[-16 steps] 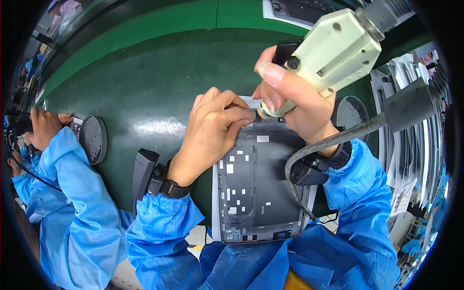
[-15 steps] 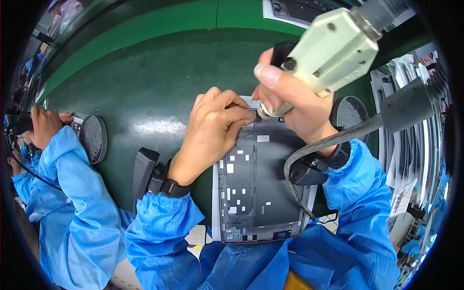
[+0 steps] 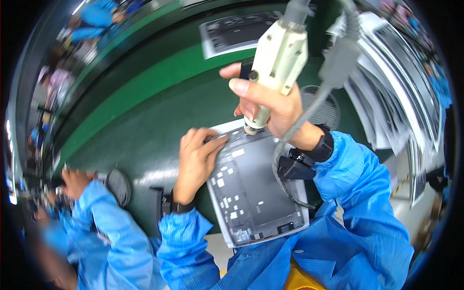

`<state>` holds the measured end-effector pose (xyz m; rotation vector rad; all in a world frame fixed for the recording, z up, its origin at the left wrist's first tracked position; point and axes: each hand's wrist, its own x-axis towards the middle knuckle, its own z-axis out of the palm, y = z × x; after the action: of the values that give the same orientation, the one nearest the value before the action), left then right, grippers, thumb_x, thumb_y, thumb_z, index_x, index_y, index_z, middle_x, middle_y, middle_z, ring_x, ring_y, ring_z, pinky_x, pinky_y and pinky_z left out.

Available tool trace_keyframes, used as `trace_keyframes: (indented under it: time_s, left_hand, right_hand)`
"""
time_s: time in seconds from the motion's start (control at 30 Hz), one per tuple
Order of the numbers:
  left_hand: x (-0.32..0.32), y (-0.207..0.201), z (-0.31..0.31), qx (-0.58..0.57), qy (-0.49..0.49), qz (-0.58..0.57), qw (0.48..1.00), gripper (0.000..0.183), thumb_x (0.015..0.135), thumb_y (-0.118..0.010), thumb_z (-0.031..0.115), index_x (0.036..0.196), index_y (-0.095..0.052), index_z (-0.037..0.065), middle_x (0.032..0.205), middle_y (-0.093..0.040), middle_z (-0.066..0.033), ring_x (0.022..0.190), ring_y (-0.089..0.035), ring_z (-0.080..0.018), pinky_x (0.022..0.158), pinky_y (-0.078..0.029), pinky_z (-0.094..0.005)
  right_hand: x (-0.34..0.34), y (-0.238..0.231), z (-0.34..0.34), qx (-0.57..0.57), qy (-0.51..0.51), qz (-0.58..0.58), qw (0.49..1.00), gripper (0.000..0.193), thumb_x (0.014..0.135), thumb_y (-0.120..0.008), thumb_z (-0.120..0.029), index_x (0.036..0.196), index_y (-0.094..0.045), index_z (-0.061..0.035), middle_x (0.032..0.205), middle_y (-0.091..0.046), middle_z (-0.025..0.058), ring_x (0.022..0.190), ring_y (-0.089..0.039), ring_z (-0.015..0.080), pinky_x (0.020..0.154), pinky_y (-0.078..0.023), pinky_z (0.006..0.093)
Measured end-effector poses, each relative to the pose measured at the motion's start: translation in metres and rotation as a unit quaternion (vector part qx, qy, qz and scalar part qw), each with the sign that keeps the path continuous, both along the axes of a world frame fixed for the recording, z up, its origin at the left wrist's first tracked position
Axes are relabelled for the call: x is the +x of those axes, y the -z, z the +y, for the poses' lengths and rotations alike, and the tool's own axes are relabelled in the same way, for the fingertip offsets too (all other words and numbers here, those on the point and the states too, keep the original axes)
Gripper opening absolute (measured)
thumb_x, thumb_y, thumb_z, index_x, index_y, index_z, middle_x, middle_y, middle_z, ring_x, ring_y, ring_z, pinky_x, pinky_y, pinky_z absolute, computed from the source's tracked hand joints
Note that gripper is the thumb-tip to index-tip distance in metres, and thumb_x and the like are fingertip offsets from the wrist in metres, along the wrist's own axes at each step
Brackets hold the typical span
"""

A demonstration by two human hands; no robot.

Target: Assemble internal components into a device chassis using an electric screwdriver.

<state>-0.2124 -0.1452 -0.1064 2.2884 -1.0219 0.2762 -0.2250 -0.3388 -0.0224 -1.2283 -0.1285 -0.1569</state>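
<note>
A flat black electronics cover (image 3: pixel 261 186), with many small white patches, lies on a white sheet in front of me, tilted to the right toward its far end. My left hand (image 3: pixel 195 157) rests at its far left corner, fingers curled and pressed together on the edge. My right hand (image 3: pixel 285 108) is wrapped round a cream-coloured hand-held power tool (image 3: pixel 282 53), thumb along its side. The tool points down, its round tip at the cover's far edge. Whether the tip touches is hard to make out. A grey cable (image 3: pixel 314 104) loops over my right wrist to the cover.
A similar cover (image 3: pixel 241 31) lies on white paper at the back. Stacked white sheets or panels (image 3: pixel 382 82) stand at the right. Round mesh-faced discs (image 3: pixel 321 106) sit on the green bench (image 3: pixel 140 145). A co-worker in blue (image 3: pixel 116 232) works at my left.
The view has turned, so the scene appears rotated and the back of the bench shows more. My left fingers are spread slightly along the cover's edge; the tool's tip remains near the far edge.
</note>
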Motion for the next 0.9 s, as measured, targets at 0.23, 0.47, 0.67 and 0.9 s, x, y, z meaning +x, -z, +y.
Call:
trace_keyframes:
  time_s: [0.23,0.47,0.67,0.9]
  left_hand:
    - [-0.022,-0.022,-0.018,0.098,-0.021,0.005,0.995,0.031,0.074,-0.064,0.007,0.104,-0.064,0.007,0.106,-0.054,-0.0128,0.100,-0.048,-0.0285,0.088,-0.034,-0.0366]
    - [-0.019,-0.010,-0.021,0.021,-0.010,0.095,0.995,0.021,0.070,-0.064,-0.003,0.090,-0.067,0.004,0.111,-0.054,-0.0133,0.104,-0.049,-0.0277,0.089,-0.039,-0.0368]
    - [-0.018,-0.016,-0.019,-0.008,-0.029,0.120,0.992,0.020,0.070,-0.065,-0.004,0.089,-0.065,0.001,0.107,-0.057,-0.0134,0.101,-0.053,-0.0265,0.086,-0.041,-0.0336]
    - [-0.011,-0.015,-0.006,-0.023,-0.088,0.110,0.990,0.027,0.067,-0.071,0.003,0.093,-0.064,0.003,0.103,-0.061,-0.0101,0.097,-0.054,-0.0269,0.086,-0.040,-0.0350]
  right_hand:
    - [-0.036,-0.005,-0.091,-0.015,0.161,-0.037,0.986,0.023,0.079,-0.060,-0.017,0.088,-0.058,0.0042,0.050,-0.045,-0.0002,0.043,-0.042,0.0084,0.050,-0.043,0.0269]
    - [-0.048,0.020,-0.103,0.013,0.174,-0.027,0.984,0.025,0.079,-0.059,-0.011,0.096,-0.058,0.0075,0.051,-0.046,-0.0003,0.045,-0.044,0.0083,0.049,-0.042,0.0253]
    - [-0.040,0.025,-0.099,0.016,0.163,-0.037,0.986,0.024,0.079,-0.060,-0.011,0.094,-0.058,0.0072,0.051,-0.046,-0.0003,0.045,-0.044,0.0078,0.049,-0.040,0.0236]
    - [-0.036,0.030,-0.095,0.008,0.165,-0.015,0.986,0.023,0.079,-0.061,-0.012,0.093,-0.058,0.0056,0.051,-0.045,-0.0003,0.044,-0.043,0.0079,0.048,-0.040,0.0239]
